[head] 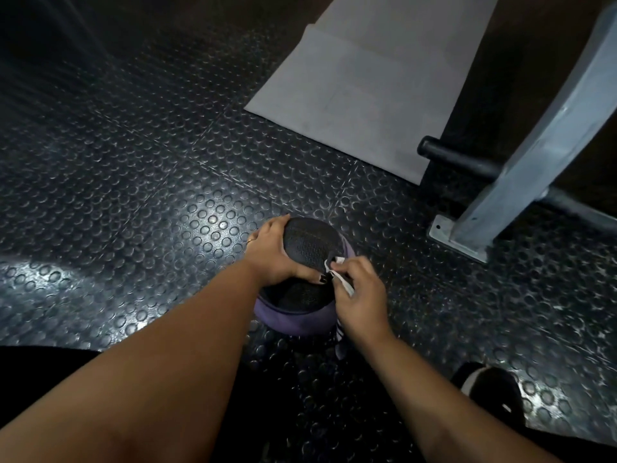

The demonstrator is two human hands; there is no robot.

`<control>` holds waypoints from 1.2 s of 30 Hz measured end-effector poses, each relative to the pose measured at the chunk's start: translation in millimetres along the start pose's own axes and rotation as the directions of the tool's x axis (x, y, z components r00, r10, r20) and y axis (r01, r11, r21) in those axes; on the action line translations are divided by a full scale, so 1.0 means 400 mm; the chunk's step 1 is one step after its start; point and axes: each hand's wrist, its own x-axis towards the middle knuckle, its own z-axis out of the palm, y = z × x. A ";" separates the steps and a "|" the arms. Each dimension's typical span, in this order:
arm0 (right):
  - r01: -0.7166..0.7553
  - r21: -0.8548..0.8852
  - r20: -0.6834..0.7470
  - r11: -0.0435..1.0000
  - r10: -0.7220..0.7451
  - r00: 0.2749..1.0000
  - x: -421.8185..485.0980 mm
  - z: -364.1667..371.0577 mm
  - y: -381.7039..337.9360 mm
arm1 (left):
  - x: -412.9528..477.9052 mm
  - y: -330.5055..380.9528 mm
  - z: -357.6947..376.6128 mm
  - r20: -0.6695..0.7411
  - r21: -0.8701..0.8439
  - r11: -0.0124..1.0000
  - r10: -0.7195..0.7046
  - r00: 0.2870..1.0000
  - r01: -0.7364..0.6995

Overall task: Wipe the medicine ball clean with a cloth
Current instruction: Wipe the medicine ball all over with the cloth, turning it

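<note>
Two grips (272, 253) (360, 290); one ball (310, 242); one cloth (293, 320)

Clearly a gym. Covered underfoot by a black rubber floor (133, 162), studded all over with raised round discs and glossy under the light. Furnished with 1 grey mat (367, 88) laid flat farther off, and at right a slanted grey steel post (534, 155) standing on a base plate (444, 232) with a bolt hole, a black round bar (457, 158) jutting out beside it. Stocked with a textured black-and-purple ball (310, 242) down on the studs.
</note>
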 end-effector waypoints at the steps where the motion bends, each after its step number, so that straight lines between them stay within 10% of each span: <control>1: 0.013 -0.005 -0.002 1.000 -0.013 1.000 0.009 0.003 -0.002 | -0.001 -0.005 -0.001 -0.004 -0.022 1.000 -0.005 1.000 0.005; 15: -0.183 -0.304 0.211 0.935 0.253 0.944 0.348 0.073 0.012 | -0.012 -0.023 0.006 -0.074 -0.078 0.996 -0.037 0.997 0.031; 26: -0.087 -0.031 -0.066 0.996 0.085 0.994 -0.019 0.020 -0.002 | 0.001 -0.017 0.005 -0.049 -0.122 0.989 -0.090 0.995 0.083; 36: -0.222 -0.097 -0.072 0.970 0.216 0.974 0.199 0.055 -0.002 | -0.031 -0.035 0.018 -0.080 -0.059 0.998 0.004 0.997 -0.009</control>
